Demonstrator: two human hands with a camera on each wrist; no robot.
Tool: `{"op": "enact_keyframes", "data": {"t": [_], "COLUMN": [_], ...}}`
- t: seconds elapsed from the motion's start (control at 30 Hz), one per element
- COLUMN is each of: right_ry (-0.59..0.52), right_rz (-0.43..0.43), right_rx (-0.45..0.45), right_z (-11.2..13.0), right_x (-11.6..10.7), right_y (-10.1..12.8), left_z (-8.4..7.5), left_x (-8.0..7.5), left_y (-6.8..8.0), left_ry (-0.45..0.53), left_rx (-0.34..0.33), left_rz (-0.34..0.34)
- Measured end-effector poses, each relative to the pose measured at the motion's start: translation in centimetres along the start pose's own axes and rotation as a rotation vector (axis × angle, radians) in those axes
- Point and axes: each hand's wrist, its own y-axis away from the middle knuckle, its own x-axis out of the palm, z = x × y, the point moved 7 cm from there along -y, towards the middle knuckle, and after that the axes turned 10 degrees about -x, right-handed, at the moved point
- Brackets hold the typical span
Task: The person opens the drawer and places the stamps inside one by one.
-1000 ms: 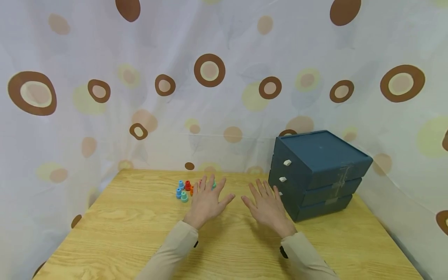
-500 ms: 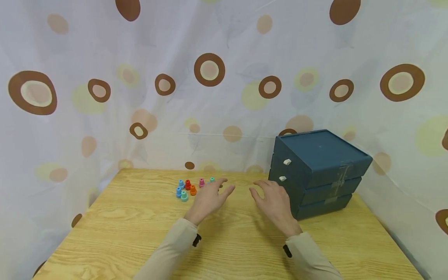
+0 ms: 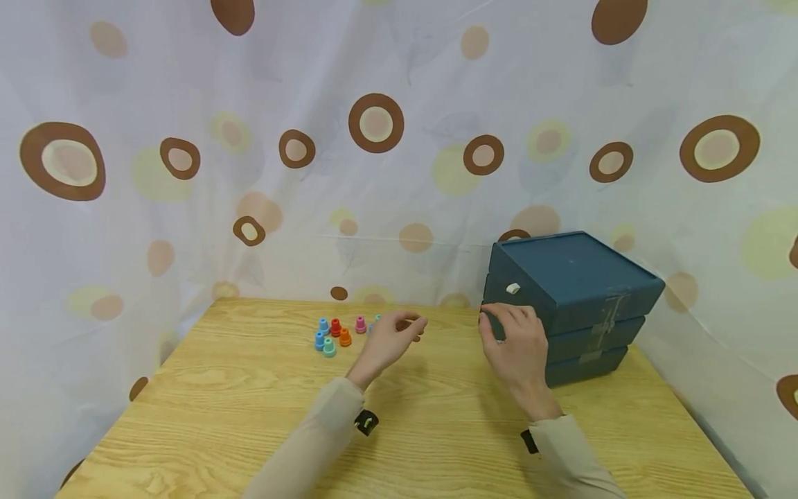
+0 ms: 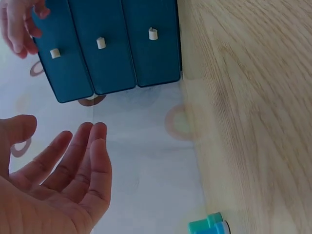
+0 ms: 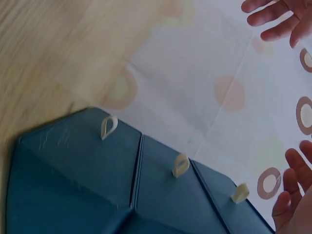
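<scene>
Drawer box (image 3: 573, 305): dark blue plastic, three drawers stacked, at about 3 o'clock on the counter (image 3: 249, 416), back against the spotted curtain (image 3: 187, 104). Strips of tape show on its right side wall. Looks rigid and boxy; probably light for its bulk, so a pull on one drawer may drag the whole box unless it is steadied. Smooth walls, likely a bit slippery.

Drawer tabs: each front carries one small pale tab. Top tab (image 3: 512, 288) is in plain sight from the head view; all three show from the left wrist view, e.g. the middle one (image 4: 101, 43). These are the natural places to take hold: small, so a fingertip pinch, not a full grip.

Right hand (image 3: 516, 339): at the left front corner of the box, around the middle drawer's level, fingers curled toward the front. Its grip seems to be at or on the middle tab, which the hand hides; whether it is pinching I cannot tell. In the right wrist view the fingertips (image 5: 292, 165) stand clear of the tabs.

Left hand (image 3: 393, 336): hovers over the counter near 12 o'clock, fingers loosely bent, palm empty in the left wrist view (image 4: 53, 185). Grip holds nothing.

Small coloured caps (image 3: 333, 335): a cluster of blue, red, orange, teal and pink, just left of the left hand. Tiny, hard-looking, light; likely to roll or scatter if knocked.
</scene>
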Motion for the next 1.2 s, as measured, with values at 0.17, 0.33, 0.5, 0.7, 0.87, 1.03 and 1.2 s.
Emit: {"op": "enact_keyframes", "data": {"t": [0.17, 0.33, 0.5, 0.7, 0.87, 1.03, 1.2], "right_ry": [-0.021, -0.021, 0.009, -0.025, -0.068, -0.108, -0.154], "right_rz": [-0.146, -0.314, -0.350, -0.278, -0.226, -0.228, -0.191], "right_rx": [-0.040, -0.058, 0.046, 0.148, 0.179, 0.148, 0.113], "right_z": [-0.9, -2.4, -4.9, -7.6, -8.8, -9.0, -9.4], "right_x": [-2.0, -4.1, -5.5, -6.3, -6.6, -6.9, -6.9], "right_y": [-0.5, -0.8, -0.8, -0.3, 0.2, 0.3, 0.3], "left_z": [-0.1, -0.8, -1.5, -2.5, -2.6, -2.6, -2.8], "left_x": [0.5, 0.9, 1.5, 2.3, 3.5, 4.4, 5.3], "left_y": [-0.6, -1.5, -2.4, -3.0, -3.5, -4.0, -4.8], "left_ry": [0.068, 0.073, 0.098, 0.168, 0.235, 0.290, 0.345], "left_rx": [-0.021, 0.001, 0.025, 0.042, 0.039, 0.030, 0.016], "left_rz": [0.008, 0.012, 0.025, 0.050, 0.059, 0.051, 0.050]}}
